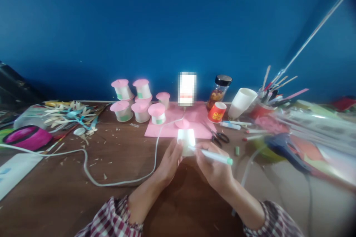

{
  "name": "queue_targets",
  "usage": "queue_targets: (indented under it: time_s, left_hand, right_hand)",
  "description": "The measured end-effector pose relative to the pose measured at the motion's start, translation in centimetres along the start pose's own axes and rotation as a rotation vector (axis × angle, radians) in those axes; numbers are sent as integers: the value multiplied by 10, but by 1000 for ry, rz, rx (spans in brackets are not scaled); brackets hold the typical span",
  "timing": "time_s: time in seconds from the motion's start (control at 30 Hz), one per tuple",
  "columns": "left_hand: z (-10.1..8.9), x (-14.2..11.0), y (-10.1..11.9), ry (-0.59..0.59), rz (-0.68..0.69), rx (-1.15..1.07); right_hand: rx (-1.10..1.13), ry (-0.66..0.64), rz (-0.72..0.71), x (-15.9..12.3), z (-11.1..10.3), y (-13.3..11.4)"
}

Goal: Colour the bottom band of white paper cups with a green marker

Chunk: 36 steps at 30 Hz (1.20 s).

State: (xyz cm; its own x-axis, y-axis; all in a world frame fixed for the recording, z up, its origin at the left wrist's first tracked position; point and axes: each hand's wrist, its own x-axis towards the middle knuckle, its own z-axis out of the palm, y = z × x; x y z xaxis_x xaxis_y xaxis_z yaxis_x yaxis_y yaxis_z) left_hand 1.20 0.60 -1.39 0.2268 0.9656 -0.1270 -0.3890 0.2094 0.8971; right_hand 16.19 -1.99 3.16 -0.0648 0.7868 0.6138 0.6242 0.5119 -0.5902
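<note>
My left hand is closed around the side of a small white paper cup, brightly lit, just above the dark table. Between the fingers of my right hand is a white marker with a green end, its tip against or very near the cup's lower right side. A pink paper disc shows directly behind the cup's upper edge; whether it is attached to the cup I cannot tell. A small green cap-like piece lies right of my right hand.
Several white cups with pink disc tops stand back left. A pink sheet carries black scissors at its edge. A glowing blurred screen is behind. A white cable crosses leftward. Right: red cup, jar, glue gun.
</note>
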Motion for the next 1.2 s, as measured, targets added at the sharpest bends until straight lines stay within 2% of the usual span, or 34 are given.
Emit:
queue_targets:
  time_s: [0.63,1.2]
  left_hand:
    - [0,0,1,-5,-1,5]
    - [3,0,5,-51,5,-101]
  right_hand:
    - [17,8,12,2,-1,-1]
    - [1,26,25,3,-2,0]
